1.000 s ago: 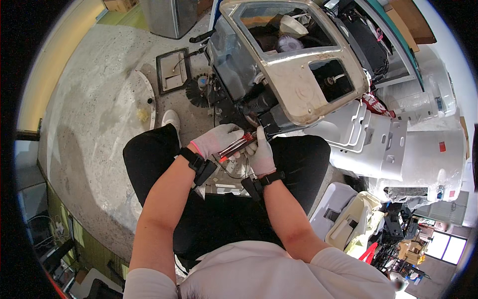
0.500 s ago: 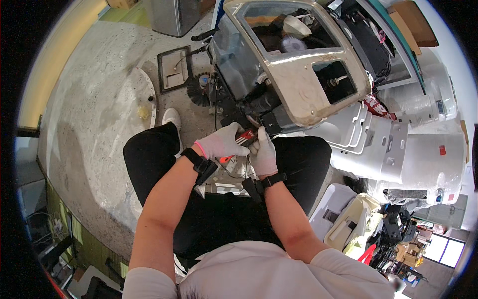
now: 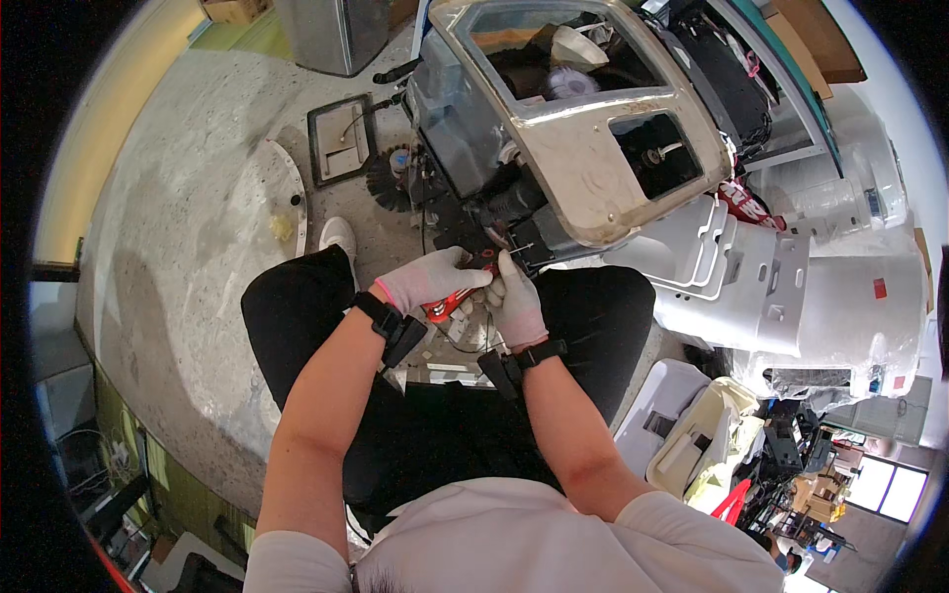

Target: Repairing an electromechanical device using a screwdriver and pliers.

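In a white glove with a pink cuff, my left hand [image 3: 425,281] is closed around a red-and-black hand tool [image 3: 448,304], which looks like pliers; the fingers hide much of it. My gloved right hand [image 3: 516,306] meets it from the right, its thumb and fingertips pinched together at the tool's upper end. What the right fingers hold is too small to make out. A thin dark cable [image 3: 487,331] hangs below the hands. Just beyond them stands the opened machine [image 3: 583,168], with a beige frame, grey tank and dark parts at its lower edge.
A round black brush [image 3: 388,183] and a grey rectangular frame [image 3: 341,143] lie on the concrete floor [image 3: 198,198] at the left. White plastic shells [image 3: 771,306] are stacked to the right. Pale and cream covers [image 3: 692,435] lie near my right elbow. Small pieces lie between my knees.
The red tool has turned in my left hand, and its red end now points down toward my lap. My right fingertips have moved slightly left and closer to my left hand.
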`<action>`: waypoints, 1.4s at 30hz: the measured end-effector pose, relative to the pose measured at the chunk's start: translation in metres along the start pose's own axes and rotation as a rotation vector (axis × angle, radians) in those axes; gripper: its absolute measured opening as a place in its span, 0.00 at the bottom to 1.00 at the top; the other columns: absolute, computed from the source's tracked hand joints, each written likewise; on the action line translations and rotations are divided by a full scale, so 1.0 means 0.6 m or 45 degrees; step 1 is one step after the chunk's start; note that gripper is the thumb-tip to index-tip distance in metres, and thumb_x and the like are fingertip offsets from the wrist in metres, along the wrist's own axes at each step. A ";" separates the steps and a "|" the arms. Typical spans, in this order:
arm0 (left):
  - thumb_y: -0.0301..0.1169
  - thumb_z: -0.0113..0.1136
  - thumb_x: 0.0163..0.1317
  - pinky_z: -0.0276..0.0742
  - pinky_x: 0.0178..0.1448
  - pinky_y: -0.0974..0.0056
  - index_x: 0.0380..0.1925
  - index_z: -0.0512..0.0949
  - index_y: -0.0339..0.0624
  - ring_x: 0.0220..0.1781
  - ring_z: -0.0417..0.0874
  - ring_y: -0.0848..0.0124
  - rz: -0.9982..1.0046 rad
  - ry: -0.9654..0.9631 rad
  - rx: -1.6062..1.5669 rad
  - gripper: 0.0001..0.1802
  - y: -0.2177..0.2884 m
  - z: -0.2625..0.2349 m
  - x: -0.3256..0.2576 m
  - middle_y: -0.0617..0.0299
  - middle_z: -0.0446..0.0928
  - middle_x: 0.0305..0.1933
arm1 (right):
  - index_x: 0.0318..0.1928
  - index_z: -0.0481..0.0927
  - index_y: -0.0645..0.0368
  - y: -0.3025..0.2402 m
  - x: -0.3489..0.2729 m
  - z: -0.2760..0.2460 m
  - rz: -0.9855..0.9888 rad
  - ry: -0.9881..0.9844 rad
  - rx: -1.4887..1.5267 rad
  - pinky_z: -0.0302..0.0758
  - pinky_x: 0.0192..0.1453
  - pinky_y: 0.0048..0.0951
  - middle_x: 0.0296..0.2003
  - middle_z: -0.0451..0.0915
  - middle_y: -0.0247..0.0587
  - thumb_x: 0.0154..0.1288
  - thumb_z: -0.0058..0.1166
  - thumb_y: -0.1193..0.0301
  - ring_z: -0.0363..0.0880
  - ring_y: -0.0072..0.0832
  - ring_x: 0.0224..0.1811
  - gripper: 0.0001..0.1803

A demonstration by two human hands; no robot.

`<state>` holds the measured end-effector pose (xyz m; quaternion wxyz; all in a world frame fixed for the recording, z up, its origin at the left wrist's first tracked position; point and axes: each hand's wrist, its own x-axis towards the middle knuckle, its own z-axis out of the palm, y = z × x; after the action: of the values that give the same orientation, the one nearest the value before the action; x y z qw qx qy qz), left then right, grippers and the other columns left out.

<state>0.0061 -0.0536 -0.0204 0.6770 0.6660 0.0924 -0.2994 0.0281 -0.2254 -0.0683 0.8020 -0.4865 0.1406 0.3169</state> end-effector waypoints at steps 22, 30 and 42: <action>0.43 0.48 0.69 0.73 0.38 0.72 0.50 0.73 0.34 0.33 0.75 0.79 -0.001 0.051 -0.059 0.22 0.000 -0.009 0.003 0.63 0.77 0.35 | 0.53 0.74 0.53 -0.020 -0.007 0.010 -0.101 -0.069 0.208 0.55 0.29 0.22 0.16 0.48 0.19 0.70 0.46 0.53 0.46 0.15 0.19 0.21; 0.44 0.47 0.68 0.72 0.36 0.69 0.47 0.74 0.33 0.32 0.75 0.76 0.084 0.091 0.143 0.23 -0.003 -0.011 0.001 0.63 0.77 0.34 | 0.50 0.75 0.50 -0.022 0.004 0.011 -0.061 0.089 0.530 0.58 0.32 0.18 0.15 0.47 0.20 0.71 0.46 0.57 0.46 0.15 0.17 0.15; 0.46 0.49 0.66 0.71 0.32 0.71 0.48 0.74 0.33 0.27 0.74 0.77 -0.006 0.168 0.064 0.24 0.022 -0.045 -0.064 0.65 0.77 0.32 | 0.47 0.72 0.59 0.011 0.013 -0.005 -0.115 -0.043 0.385 0.68 0.43 0.33 0.30 0.72 0.35 0.62 0.43 0.70 0.69 0.25 0.30 0.13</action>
<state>-0.0102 -0.0181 0.0082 0.6518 0.7008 0.1307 -0.2587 0.0299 -0.2230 -0.0783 0.8816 -0.3607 0.1514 0.2640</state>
